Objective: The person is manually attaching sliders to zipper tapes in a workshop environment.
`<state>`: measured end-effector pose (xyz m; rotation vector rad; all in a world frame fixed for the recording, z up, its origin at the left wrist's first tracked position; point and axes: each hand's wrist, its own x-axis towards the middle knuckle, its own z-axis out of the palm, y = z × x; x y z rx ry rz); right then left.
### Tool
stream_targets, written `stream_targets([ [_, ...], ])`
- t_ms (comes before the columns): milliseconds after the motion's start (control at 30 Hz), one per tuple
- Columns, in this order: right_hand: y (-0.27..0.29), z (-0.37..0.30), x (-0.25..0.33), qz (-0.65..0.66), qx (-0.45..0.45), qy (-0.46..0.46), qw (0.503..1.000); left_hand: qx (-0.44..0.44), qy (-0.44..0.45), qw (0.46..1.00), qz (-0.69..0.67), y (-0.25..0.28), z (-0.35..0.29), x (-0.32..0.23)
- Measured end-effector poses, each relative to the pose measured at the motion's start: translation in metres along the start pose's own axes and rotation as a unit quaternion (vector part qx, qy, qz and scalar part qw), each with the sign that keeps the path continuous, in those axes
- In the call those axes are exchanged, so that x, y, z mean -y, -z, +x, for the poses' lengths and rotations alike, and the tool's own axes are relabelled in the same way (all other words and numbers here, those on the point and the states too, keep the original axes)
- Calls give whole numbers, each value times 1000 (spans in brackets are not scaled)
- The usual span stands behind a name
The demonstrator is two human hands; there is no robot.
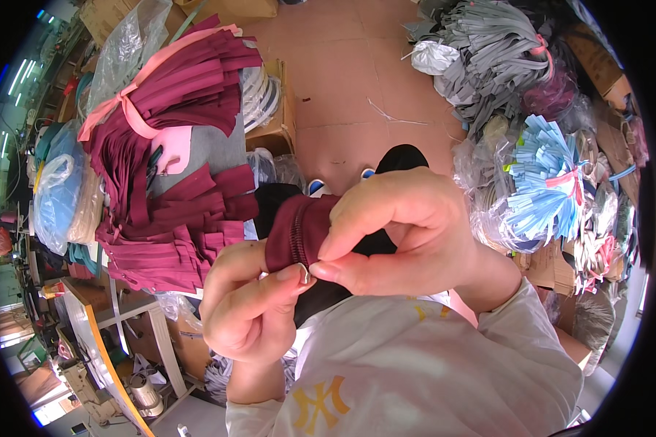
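Left hand [244,306] and right hand [393,229] pressed together close under the camera, both pinching a small metal slider [305,276] on a maroon zipper strip [299,233]. Slider mostly hidden by fingertips; strip's far end covered by the right hand. Beyond: maroon strip bundles [175,146] on a table [87,320], tiled floor [342,65], blue bundles [547,175] at right.

We've got bare floor [342,80] open ahead, but a stack of maroon strips [175,167] crowds our left and bagged bundles [547,175] wall in our right.
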<state>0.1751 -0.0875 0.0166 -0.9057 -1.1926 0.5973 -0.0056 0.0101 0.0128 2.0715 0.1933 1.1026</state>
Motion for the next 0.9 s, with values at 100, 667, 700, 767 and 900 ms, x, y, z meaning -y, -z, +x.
stream_targets([
  [100,-1,0,-1,4,-5,5,1000,-16,-13,1000,-6,-4,3,3],
  [667,-3,-2,-2,1,-16,3,1000,-27,-23,999,8,-7,3,2],
  [700,-2,-2,-2,-2,-14,-1,1000,-17,-32,999,33,-7,4,1],
  [767,1,-1,0,-28,-3,-1,1000,-7,-41,997,57,-7,3,1],
  [900,3,4,11,-167,24,33,985,-7,-32,995,96,-9,-2,1],
])
